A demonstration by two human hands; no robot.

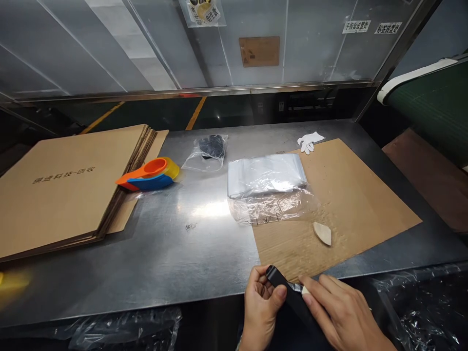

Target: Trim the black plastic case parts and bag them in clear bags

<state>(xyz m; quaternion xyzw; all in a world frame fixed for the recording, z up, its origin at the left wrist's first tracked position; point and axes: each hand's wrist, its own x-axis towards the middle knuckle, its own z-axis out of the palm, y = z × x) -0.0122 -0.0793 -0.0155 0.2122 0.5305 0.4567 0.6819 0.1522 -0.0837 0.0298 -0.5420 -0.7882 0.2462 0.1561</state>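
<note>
At the near edge of the steel table [175,243], the left hand [261,304] pinches a narrow black strip-like item [288,292] while the right hand [338,312] presses a small white label [305,290] onto it, probably needing firm smoothing next.

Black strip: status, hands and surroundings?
Left hand pinches the black strip at its top end. Right hand presses a small white piece onto it. Held at the table edge; cardboard sheet just beyond.

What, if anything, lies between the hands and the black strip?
Nothing visible. Both hands already grip the black strip: left hand at its upper end, right hand on the lower part.
</note>
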